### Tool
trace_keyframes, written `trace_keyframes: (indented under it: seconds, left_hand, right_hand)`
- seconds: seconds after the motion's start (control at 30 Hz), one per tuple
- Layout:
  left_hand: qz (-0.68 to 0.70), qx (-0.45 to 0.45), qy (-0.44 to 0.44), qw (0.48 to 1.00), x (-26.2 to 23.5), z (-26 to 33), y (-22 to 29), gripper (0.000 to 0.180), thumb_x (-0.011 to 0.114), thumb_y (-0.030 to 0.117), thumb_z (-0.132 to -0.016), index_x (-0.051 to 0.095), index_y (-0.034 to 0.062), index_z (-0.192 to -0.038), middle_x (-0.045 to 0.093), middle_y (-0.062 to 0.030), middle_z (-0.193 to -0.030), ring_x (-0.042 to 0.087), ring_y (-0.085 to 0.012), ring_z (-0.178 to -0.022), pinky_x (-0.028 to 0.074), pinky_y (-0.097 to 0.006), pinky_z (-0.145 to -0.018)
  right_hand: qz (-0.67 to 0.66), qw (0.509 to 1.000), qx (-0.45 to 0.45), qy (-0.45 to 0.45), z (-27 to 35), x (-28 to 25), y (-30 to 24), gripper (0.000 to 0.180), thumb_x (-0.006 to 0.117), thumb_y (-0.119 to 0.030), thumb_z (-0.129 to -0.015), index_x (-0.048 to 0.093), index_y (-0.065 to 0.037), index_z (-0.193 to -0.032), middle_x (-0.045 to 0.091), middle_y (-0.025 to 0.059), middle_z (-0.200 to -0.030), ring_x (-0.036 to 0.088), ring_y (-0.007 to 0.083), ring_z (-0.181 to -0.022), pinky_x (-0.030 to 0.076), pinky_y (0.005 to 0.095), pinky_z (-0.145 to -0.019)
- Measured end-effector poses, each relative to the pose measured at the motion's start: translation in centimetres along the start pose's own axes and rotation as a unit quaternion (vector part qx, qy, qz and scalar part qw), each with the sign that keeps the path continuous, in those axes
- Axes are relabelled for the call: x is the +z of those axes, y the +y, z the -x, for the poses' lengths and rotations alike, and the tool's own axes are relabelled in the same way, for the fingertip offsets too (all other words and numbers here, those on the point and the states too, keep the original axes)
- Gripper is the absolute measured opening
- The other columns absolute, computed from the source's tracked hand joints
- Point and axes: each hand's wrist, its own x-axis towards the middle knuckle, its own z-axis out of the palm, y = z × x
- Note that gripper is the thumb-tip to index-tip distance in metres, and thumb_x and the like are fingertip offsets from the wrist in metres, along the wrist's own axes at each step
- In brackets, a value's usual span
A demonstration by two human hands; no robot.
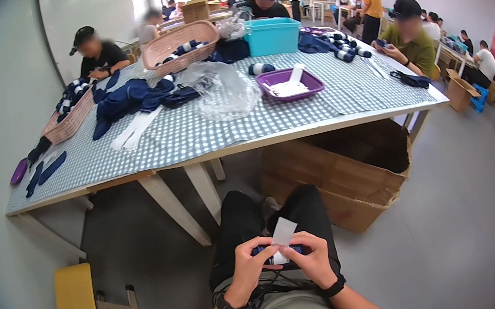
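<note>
Gripping a dark phone (282,254) and white card (283,233), both hands' fingers (257,247) sit below the checkered table (204,132).

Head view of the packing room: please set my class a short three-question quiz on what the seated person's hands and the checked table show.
1. True or false: the left hand and the right hand both grip the small dark blue folded item over the lap.
2. Multiple choice: the white paper card is A) on the floor, B) sticking up from the blue item between the hands, C) in the teal bin.
3. Fill in: the shallow purple plastic tray sits on the long table with the blue-and-white checked cloth, and the big open brown cardboard box stands ____ that table.

Key: 1 true; 2 B; 3 under.
</note>
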Motion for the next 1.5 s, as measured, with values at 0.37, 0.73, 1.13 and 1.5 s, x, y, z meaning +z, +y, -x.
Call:
trace_keyframes:
  seconds: [0.37, 0.73, 1.13, 1.5]
  left_hand:
    - [-0.014, -0.030, -0.043, 0.999, 0.0, -0.8, -0.1, 0.027, 0.072, 0.002, -0.082, 0.067, -0.0045, -0.108, 0.068, -0.0118, -0.095, 0.071, -0.0205, -0.083, 0.064, -0.034, -0.060]
    - [0.018, -0.032, -0.015, 0.999, -0.6, -1.0, -0.4, 0.020, 0.069, 0.000, -0.082, 0.069, -0.0024, -0.101, 0.068, -0.0103, -0.093, 0.069, -0.0177, -0.080, 0.061, -0.032, -0.051]
    - [0.031, -0.040, -0.041, 0.998, 0.2, -0.2, 0.9, 0.012, 0.069, 0.000, -0.083, 0.070, -0.0005, -0.095, 0.068, -0.0089, -0.098, 0.069, -0.0178, -0.078, 0.061, -0.032, -0.051]
    - [0.009, 0.003, -0.042, 0.999, -1.3, 0.6, 0.8, 0.006, 0.067, 0.007, -0.089, 0.069, 0.0024, -0.093, 0.069, -0.0064, -0.095, 0.066, -0.0100, -0.069, 0.046, -0.020, -0.040]
  right_hand:
    - [-0.003, 0.999, 0.030, 0.035, -0.1, -0.4, 0.6, 0.011, 0.076, -0.006, -0.085, 0.075, 0.002, -0.092, 0.072, 0.0100, -0.091, 0.068, 0.0159, -0.085, 0.051, 0.0275, -0.077]
    - [0.130, 0.986, -0.102, -0.039, -1.0, -0.8, -1.9, 0.014, 0.077, -0.004, -0.081, 0.075, -0.001, -0.094, 0.073, 0.0114, -0.094, 0.072, 0.0226, -0.084, 0.056, 0.0300, -0.073]
    - [0.142, 0.984, -0.103, 0.034, 0.1, -0.2, -1.2, 0.012, 0.080, -0.003, -0.077, 0.074, 0.000, -0.088, 0.073, 0.0107, -0.089, 0.072, 0.0228, -0.080, 0.057, 0.0305, -0.072]
    - [0.123, 0.980, -0.131, -0.081, -0.2, -0.1, -1.9, 0.024, 0.084, -0.006, -0.073, 0.075, -0.005, -0.096, 0.073, 0.0095, -0.096, 0.072, 0.0208, -0.081, 0.057, 0.0294, -0.072]
